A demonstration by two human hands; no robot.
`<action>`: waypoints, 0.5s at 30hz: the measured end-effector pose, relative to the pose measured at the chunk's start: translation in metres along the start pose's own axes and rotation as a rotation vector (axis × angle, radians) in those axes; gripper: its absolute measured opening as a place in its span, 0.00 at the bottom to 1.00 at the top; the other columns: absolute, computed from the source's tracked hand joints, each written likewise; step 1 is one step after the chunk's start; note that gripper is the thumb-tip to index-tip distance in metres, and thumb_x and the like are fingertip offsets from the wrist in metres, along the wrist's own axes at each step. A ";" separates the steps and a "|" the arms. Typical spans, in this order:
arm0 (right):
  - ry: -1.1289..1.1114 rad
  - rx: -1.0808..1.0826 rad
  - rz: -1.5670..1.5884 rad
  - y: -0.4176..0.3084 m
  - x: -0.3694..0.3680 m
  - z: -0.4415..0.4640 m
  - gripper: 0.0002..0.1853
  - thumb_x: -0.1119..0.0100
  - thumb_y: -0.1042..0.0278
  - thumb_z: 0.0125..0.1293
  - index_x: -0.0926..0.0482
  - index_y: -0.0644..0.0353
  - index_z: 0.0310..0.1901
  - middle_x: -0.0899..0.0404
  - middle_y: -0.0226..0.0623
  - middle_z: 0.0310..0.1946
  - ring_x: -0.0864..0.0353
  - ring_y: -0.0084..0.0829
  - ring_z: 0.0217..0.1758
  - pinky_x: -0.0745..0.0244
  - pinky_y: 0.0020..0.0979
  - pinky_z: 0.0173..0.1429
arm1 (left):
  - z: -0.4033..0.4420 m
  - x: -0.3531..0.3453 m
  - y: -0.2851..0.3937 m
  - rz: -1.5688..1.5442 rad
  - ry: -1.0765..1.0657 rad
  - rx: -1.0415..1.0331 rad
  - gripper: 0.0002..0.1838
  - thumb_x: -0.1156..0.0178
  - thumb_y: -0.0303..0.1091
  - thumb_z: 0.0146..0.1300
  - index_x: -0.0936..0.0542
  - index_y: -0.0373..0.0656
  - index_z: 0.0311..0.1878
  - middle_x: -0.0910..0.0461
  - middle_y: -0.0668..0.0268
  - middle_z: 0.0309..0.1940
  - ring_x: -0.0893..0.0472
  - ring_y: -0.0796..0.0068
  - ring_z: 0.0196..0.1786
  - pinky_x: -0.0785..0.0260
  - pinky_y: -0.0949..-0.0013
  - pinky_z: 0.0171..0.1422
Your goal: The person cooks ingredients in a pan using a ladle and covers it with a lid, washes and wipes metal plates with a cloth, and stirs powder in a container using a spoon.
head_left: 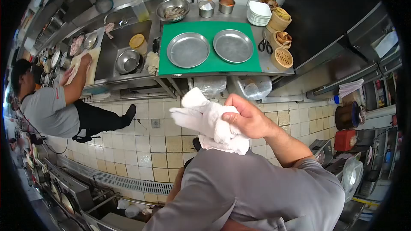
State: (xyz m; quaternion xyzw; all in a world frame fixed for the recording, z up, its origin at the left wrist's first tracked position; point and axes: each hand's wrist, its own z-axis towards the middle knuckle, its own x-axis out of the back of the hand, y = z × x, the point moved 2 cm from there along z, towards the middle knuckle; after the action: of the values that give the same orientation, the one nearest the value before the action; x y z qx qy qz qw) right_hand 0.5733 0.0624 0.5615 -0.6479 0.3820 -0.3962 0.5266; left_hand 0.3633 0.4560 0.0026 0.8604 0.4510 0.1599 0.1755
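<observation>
- R hand [245, 117]: fingers clamped on bunched white cloth [213, 122], thumb pressed over its R side.
- L hand: out of view; can't tell how its fingers are.
- Cloth: mid-scene, near side of the far counter, held up above tiled flr [147, 145]; folded ends stick out L, lower edge hangs by wearer's grey shirt [257, 179]. Can't tell if touching.
- Far ctr: green board [222, 68] on counter w/ 2 rnd metal trays, L one [188, 50] & R one [233, 47], side by side, apart.
- R of board: blk scissors [265, 45], stack of wht dishes [259, 13], bamboo steamer [282, 58] at near R end.
- Behind board, far L: metal bowl [173, 10] w/ food in it.
- Far L: co-worker [51, 111] in grey top, hands at cutting bd [93, 66] beside sink [106, 62].
</observation>
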 end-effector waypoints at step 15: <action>-0.422 -0.231 0.848 -0.016 -0.081 0.028 0.32 0.51 0.80 0.68 0.38 0.69 0.75 0.27 0.48 0.70 0.24 0.36 0.70 0.27 0.36 0.72 | 0.057 0.002 0.031 0.483 0.036 -0.532 0.13 0.39 0.43 0.72 0.18 0.46 0.52 0.17 0.63 0.37 0.16 0.56 0.42 0.22 0.51 0.54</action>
State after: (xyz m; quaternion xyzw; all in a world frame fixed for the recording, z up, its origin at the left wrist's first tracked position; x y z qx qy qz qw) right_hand 0.5682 0.1495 0.5650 -0.5556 0.5387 0.0379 0.6323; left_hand 0.4114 0.4327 -0.0340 0.8633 0.1803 0.3236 0.3427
